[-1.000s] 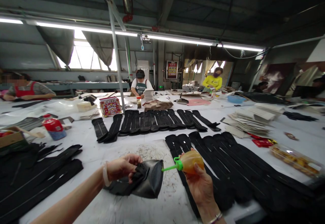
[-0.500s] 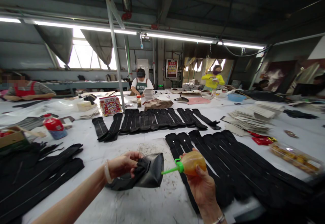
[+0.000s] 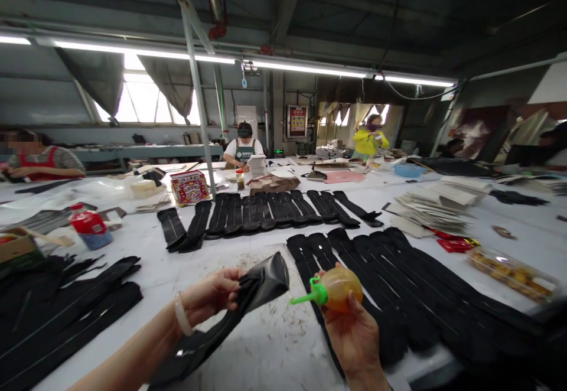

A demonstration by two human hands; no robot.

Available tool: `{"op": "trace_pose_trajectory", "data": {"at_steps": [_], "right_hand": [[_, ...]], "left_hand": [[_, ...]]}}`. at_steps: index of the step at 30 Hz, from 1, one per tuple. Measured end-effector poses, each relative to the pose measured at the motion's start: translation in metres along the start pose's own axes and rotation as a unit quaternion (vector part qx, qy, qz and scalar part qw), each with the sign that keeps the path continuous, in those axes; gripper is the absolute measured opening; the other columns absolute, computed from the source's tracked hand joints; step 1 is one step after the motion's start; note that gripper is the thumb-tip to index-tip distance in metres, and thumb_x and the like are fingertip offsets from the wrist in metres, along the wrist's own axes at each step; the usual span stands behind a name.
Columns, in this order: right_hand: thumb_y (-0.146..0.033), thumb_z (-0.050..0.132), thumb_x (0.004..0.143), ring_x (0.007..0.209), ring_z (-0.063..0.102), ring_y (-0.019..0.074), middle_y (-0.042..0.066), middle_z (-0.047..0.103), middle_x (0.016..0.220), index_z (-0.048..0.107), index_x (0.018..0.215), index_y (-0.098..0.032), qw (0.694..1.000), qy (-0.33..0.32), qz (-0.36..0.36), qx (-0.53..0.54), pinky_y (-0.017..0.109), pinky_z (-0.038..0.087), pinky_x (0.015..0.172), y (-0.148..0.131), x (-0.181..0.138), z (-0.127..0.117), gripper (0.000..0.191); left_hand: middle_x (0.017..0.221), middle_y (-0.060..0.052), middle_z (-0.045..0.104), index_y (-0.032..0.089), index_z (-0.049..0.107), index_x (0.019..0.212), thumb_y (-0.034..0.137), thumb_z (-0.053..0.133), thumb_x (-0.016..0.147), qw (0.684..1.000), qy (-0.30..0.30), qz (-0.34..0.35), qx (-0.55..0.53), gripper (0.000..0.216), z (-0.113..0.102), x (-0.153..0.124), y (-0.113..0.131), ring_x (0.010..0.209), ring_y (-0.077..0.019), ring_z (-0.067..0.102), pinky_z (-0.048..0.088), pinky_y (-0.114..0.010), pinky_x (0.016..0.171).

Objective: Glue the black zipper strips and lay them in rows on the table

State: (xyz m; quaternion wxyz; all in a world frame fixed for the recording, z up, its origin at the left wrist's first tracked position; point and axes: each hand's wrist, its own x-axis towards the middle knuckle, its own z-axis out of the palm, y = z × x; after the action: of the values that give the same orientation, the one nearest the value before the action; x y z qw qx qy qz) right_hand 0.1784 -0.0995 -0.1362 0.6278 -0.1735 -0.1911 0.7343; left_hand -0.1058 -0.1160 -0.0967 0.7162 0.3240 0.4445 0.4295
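While the head view watches: both hands work above the table (image 3: 274,349).
Left hand (image 3: 212,295): pinching the black leather piece (image 3: 261,284), now lifted and unfurled.
Right hand (image 3: 352,332): wrapped around the glue bottle (image 3: 336,287); nozzle now clear of the piece, just right of the pinch.

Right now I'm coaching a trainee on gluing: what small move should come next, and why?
Probably swing the green nozzle up-left to the raised end of the black piece. The right hand holds the orange squeeze bottle with its tip just short of that end, which the left hand holds up.
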Motion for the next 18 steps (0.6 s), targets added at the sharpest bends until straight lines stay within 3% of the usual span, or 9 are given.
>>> {"op": "trace_pose_trajectory", "data": {"at_steps": [4, 8, 18], "right_hand": [[-0.041, 0.082, 0.068, 0.095, 0.070, 0.0272, 0.006, 0.073, 0.110, 0.061, 0.125, -0.031, 0.999, 0.022, -0.040, 0.008, 0.052, 0.051, 0.094, -0.005, 0.001, 0.007, 0.062], [-0.033, 0.086, 0.063, 0.086, 0.071, 0.0228, 0.004, 0.074, 0.104, 0.061, 0.124, -0.031, 0.994, 0.063, -0.087, 0.019, 0.040, 0.058, 0.080, -0.006, 0.003, 0.008, 0.065], [-0.031, 0.083, 0.070, 0.088, 0.068, 0.0180, -0.001, 0.072, 0.103, 0.056, 0.127, -0.036, 0.986, 0.040, -0.156, -0.038, 0.035, 0.056, 0.080, -0.007, 0.004, 0.001, 0.064]], "left_hand": [[0.055, 0.006, 0.050, 0.012, 0.062, 0.076, 0.006, 0.076, 0.061, 0.998, 0.043, -0.011, -0.036, 0.022, 0.007, -0.009, -0.002, 0.042, -0.0033, 0.045, 0.044, -0.014, 0.043], [0.052, 0.007, 0.051, 0.013, 0.062, 0.079, 0.004, 0.075, 0.061, 0.993, 0.098, -0.009, -0.064, 0.024, 0.016, -0.016, -0.003, 0.042, -0.0048, 0.049, 0.051, -0.016, 0.045], [0.056, 0.003, 0.058, 0.012, 0.061, 0.079, -0.002, 0.070, 0.066, 0.985, 0.148, -0.007, -0.088, 0.022, 0.031, -0.014, -0.004, 0.042, -0.0068, 0.055, 0.057, -0.020, 0.047]]}}
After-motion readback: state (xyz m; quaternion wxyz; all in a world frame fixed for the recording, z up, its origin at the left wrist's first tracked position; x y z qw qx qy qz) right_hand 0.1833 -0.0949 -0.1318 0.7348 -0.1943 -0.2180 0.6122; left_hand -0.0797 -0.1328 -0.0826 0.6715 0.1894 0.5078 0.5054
